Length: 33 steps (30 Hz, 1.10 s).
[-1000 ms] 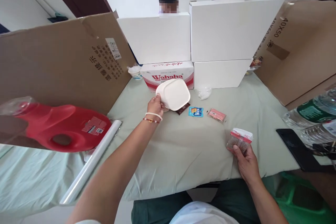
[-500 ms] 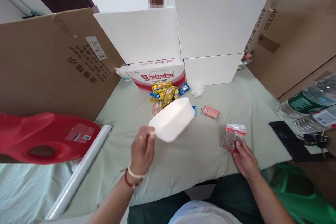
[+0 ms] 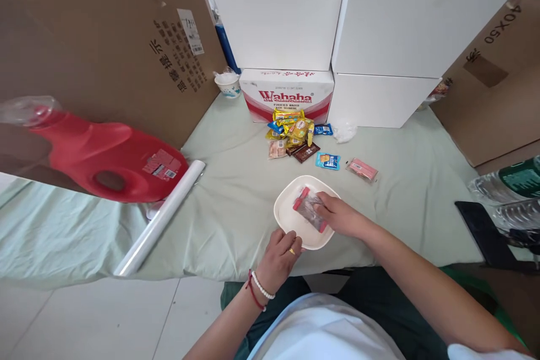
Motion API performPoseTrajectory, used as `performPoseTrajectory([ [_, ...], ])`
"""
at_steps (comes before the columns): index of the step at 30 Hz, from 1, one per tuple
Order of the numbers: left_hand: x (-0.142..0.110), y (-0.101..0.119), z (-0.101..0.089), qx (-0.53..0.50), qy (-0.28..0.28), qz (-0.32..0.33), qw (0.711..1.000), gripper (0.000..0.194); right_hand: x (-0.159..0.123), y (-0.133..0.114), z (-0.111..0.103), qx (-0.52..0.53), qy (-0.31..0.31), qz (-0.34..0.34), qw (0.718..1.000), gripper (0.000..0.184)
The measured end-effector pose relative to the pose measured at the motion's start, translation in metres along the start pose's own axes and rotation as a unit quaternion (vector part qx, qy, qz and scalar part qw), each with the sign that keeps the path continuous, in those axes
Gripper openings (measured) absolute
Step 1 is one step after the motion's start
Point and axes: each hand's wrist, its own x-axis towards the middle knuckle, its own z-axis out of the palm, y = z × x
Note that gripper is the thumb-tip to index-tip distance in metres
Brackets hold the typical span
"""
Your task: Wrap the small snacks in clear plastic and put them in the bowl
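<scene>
A shallow white plastic bowl (image 3: 283,215) lies close to the table's front edge, its open side up. My left hand (image 3: 280,256) pinches the bowl's near-left edge, fingers closed. Over the bowl, my right hand (image 3: 340,214) grips a small clear packet with red ends (image 3: 310,208); I cannot tell whether the packet touches the bottom. Beyond the bowl lie a light-blue snack packet (image 3: 328,161) and a pink packet (image 3: 363,170). Farther back is a heap of yellow-wrapped snacks (image 3: 295,128), with brown packets (image 3: 306,152) in front of it.
A Wahaha carton (image 3: 287,95) and white panels (image 3: 383,98) stand behind the snacks. On the left are a red jug (image 3: 122,152) and a long white roll (image 3: 162,219). A black phone (image 3: 483,230) and plastic bottles (image 3: 518,180) lie at right. A person is partly visible beyond the panels.
My left hand has brought the bowl down from a tilted, raised position to open side up. My right hand has carried the clear packet leftward over the bowl. The view has tipped downward.
</scene>
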Motion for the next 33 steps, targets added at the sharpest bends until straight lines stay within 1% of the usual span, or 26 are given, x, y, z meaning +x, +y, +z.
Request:
performPoseTrajectory([
  [2,-0.001,-0.002,0.003,-0.008,0.009,-0.001,1.000,0.010,0.020,-0.010,0.017,-0.143,-0.012,0.036,0.989,0.033],
  [3,-0.002,-0.004,0.003,-0.016,0.011,-0.005,1.000,0.010,0.027,-0.013,0.025,-0.202,0.002,0.045,0.978,0.034],
  [6,-0.005,-0.006,0.005,-0.044,0.012,-0.016,0.999,0.018,0.035,-0.016,0.040,-0.317,0.087,0.038,0.944,0.038],
  [9,-0.012,-0.005,0.004,-0.051,0.041,-0.034,0.997,0.038,0.029,-0.016,0.041,-0.367,0.165,-0.017,0.915,0.033],
  [11,-0.019,-0.005,0.000,-0.034,0.073,-0.063,0.995,0.050,0.016,-0.017,0.035,-0.358,0.209,-0.072,0.907,0.031],
  [12,-0.023,-0.006,-0.004,-0.022,0.086,-0.078,0.993,0.053,0.007,-0.016,0.031,-0.341,0.220,-0.106,0.908,0.031],
  [13,-0.028,-0.009,-0.008,-0.007,0.096,-0.091,0.991,0.054,-0.003,-0.015,0.028,-0.320,0.216,-0.147,0.911,0.032],
  [15,-0.037,-0.020,-0.018,0.029,0.108,-0.106,0.988,0.047,-0.027,-0.011,0.026,-0.288,0.168,-0.227,0.915,0.034],
  [16,-0.041,-0.027,-0.023,0.050,0.108,-0.112,0.987,0.041,-0.038,-0.006,0.028,-0.282,0.136,-0.251,0.916,0.036],
  [18,-0.047,-0.041,-0.029,0.096,0.094,-0.129,0.983,0.028,-0.058,0.006,0.037,-0.282,0.096,-0.254,0.920,0.035],
  [19,-0.048,-0.047,-0.030,0.113,0.083,-0.138,0.980,0.024,-0.065,0.014,0.043,-0.279,0.094,-0.242,0.925,0.031],
  [20,-0.049,-0.051,-0.031,0.127,0.070,-0.144,0.979,0.021,-0.070,0.022,0.049,-0.269,0.102,-0.232,0.929,0.028],
  [22,-0.047,-0.055,-0.028,0.145,0.045,-0.148,0.977,0.020,-0.078,0.037,0.055,-0.222,0.139,-0.234,0.936,0.035],
  [23,-0.046,-0.054,-0.027,0.151,0.036,-0.146,0.977,0.020,-0.081,0.045,0.055,-0.191,0.162,-0.240,0.938,0.039],
  [25,-0.043,-0.052,-0.024,0.159,0.024,-0.143,0.977,0.022,-0.086,0.057,0.044,-0.136,0.212,-0.246,0.936,0.041],
  [27,-0.041,-0.050,-0.022,0.159,0.024,-0.142,0.977,0.023,-0.090,0.070,0.019,-0.112,0.258,-0.219,0.934,0.039],
  [28,-0.041,-0.050,-0.022,0.155,0.025,-0.141,0.977,0.023,-0.091,0.078,0.003,-0.115,0.277,-0.190,0.935,0.037],
  [30,-0.041,-0.050,-0.022,0.149,0.028,-0.138,0.979,0.023,-0.089,0.095,-0.035,-0.143,0.307,-0.111,0.934,0.035],
  [32,-0.041,-0.051,-0.022,0.147,0.030,-0.138,0.979,0.023,-0.078,0.117,-0.074,-0.187,0.322,-0.036,0.927,0.037],
  [33,-0.041,-0.051,-0.022,0.146,0.029,-0.138,0.979,0.023,-0.069,0.129,-0.092,-0.208,0.324,-0.013,0.923,0.038],
])
